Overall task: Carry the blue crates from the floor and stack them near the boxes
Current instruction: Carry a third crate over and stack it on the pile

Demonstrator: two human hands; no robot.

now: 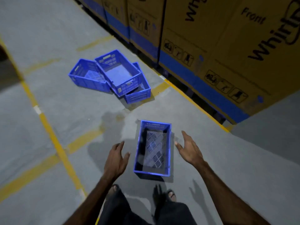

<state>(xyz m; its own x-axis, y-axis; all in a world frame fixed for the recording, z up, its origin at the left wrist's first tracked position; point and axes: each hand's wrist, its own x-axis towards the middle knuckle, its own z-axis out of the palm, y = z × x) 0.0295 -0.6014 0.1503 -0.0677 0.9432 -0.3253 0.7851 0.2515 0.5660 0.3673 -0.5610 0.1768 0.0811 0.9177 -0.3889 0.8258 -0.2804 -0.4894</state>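
A blue rectangular plastic crate with a perforated bottom [152, 149] sits upright on the grey concrete floor [227, 159] just ahead of my feet, its long axis running away from me. My left hand [117, 157] hovers just beside its left wall and my right hand [189, 148] just beside its right wall; both are spread wide, fingers relaxed, holding nothing and not touching the crate.

Further ahead lie three more blue plastic crates in a loose heap [113, 75]: one flat on the floor at the left, one tilted across the other two, and one partly hidden beneath it on the right. They lie near the row of tall brown cardboard boxes with a blue band along the bottom [219, 51], which stand along a yellow painted floor line [191, 99].

Whether I am about to lift this crate or have just set it down I cannot tell; I judge a lift is more likely. To do it well I would bring both hands in level, catch the rim at the middle of each long side so the weight balances, and curl my fingers under the lip before raising it. Keeping it flat would make nesting it squarely onto another crate easier. The tilted heap looks unsteady, so I would straighten that one first.
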